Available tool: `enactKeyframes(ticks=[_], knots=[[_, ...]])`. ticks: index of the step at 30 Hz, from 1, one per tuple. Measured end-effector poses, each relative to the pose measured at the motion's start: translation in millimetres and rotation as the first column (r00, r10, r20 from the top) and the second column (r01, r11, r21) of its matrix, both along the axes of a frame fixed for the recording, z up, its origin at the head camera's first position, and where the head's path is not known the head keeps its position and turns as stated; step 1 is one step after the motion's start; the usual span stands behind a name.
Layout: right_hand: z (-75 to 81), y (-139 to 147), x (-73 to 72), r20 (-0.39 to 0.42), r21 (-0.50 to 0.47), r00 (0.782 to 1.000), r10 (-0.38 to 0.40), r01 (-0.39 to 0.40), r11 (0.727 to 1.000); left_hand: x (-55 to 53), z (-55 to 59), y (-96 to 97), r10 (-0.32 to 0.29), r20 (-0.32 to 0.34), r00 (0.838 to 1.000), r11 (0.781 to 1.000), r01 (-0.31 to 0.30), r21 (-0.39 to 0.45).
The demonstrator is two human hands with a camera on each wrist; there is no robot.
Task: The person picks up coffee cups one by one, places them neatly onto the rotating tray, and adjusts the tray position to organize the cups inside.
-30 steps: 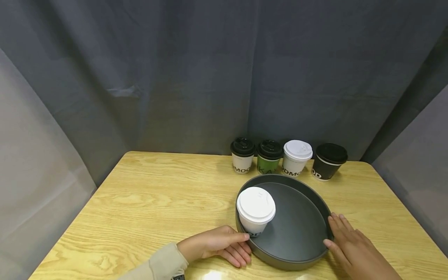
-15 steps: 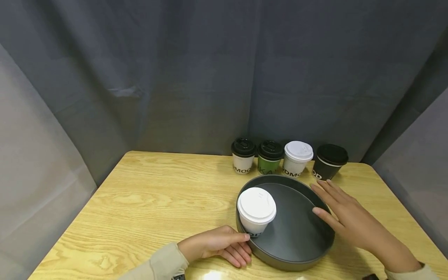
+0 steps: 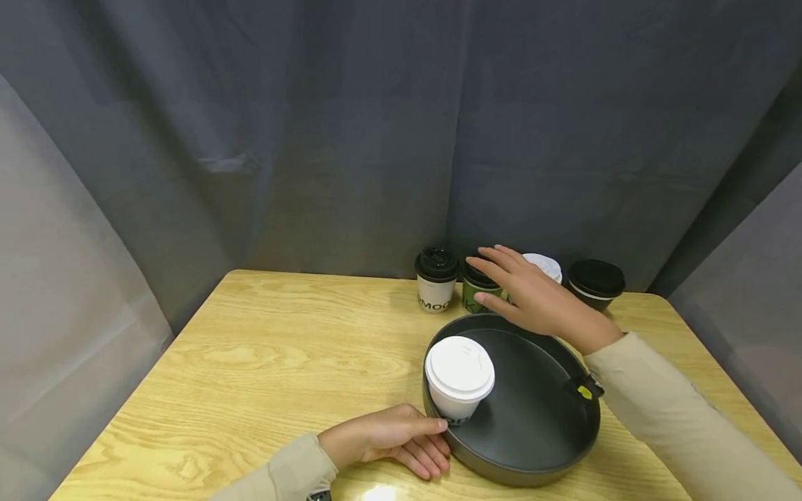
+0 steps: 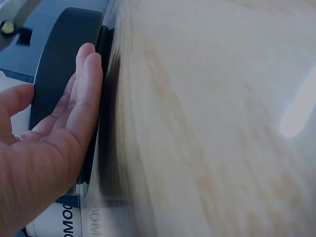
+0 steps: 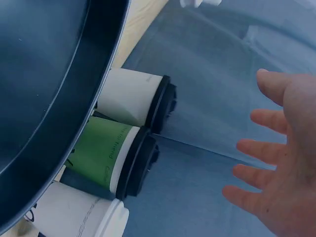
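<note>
A round dark grey pan [image 3: 532, 417] sits on the table, with a white-lidded paper cup [image 3: 460, 369] standing inside at its left. My left hand [image 3: 401, 438] touches the pan's near-left wall. In the left wrist view, the straight fingers of my left hand [image 4: 59, 133] lie along the outer wall, thumb at the rim. Over the pan's far side, my right hand [image 3: 529, 296] is raised with spread fingers and holds nothing. It overlaps a green cup [image 3: 473, 298] and another white-lidded cup [image 3: 546, 266]. The right wrist view shows the green cup [image 5: 106, 150] apart from the fingers.
At the back of the table [image 3: 250, 348] stand a white cup with a black lid [image 3: 435, 282] and a dark cup with a black lid [image 3: 595, 280]. Behind them hangs a grey curtain [image 3: 351, 139]. My right forearm [image 3: 677, 410] crosses the pan's right rim.
My right hand has left the pan's right rim and moved up and left toward the back cups. My left hand, the pan and the cup in it have stayed in place.
</note>
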State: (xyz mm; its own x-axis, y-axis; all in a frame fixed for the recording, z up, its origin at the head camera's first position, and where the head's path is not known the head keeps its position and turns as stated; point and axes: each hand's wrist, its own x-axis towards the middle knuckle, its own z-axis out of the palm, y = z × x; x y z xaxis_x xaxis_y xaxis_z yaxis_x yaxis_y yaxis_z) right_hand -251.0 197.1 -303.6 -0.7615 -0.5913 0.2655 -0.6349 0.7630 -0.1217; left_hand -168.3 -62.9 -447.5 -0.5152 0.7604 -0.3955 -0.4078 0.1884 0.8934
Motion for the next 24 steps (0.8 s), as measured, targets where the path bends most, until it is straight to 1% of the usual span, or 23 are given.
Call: enactKeyframes(ticks=[3, 6, 12, 14, 18, 22, 24], knots=[[0.4, -12.1, -19.0, 0.056, 0.03, 0.998, -0.006, 0.004, 1.0, 1.0, -0.4, 0.0, 0.005, -0.001, 1.0, 1.0, -0.005, 0.002], [-2.0, -23.4, -34.8, 0.102, 0.055, 0.995, -0.014, 0.008, 0.998, 1.6, -0.8, 0.0, 0.005, -0.002, 1.0, 1.0, -0.005, 0.004], [-12.4, -44.5, -60.2, 0.178, 0.077, 0.984, -0.007, -0.006, 0.997, 1.8, 1.1, -0.4, -0.001, 0.0, 1.0, 1.0, 0.001, 0.009], [-16.0, -50.3, -67.2, 0.195, 0.09, 0.981, -0.021, 0.003, 0.996, 1.8, 1.9, -0.5, -0.002, 0.0, 1.0, 1.0, 0.002, 0.01], [-22.6, -57.0, -79.0, 0.189, 0.117, 0.981, -0.036, 0.014, 0.993, 1.2, 1.4, 0.0, -0.004, 0.001, 1.0, 1.0, 0.004, 0.01], [-29.9, -60.0, -86.0, 0.195, 0.135, 0.98, -0.039, 0.012, 0.991, 1.3, -0.8, 1.0, -0.004, 0.0, 1.0, 1.0, 0.004, 0.012], [-34.1, -61.2, -88.3, 0.211, 0.14, 0.976, -0.043, 0.013, 0.99, 1.7, -1.3, 1.2, -0.006, 0.0, 1.0, 1.0, 0.006, 0.012]])
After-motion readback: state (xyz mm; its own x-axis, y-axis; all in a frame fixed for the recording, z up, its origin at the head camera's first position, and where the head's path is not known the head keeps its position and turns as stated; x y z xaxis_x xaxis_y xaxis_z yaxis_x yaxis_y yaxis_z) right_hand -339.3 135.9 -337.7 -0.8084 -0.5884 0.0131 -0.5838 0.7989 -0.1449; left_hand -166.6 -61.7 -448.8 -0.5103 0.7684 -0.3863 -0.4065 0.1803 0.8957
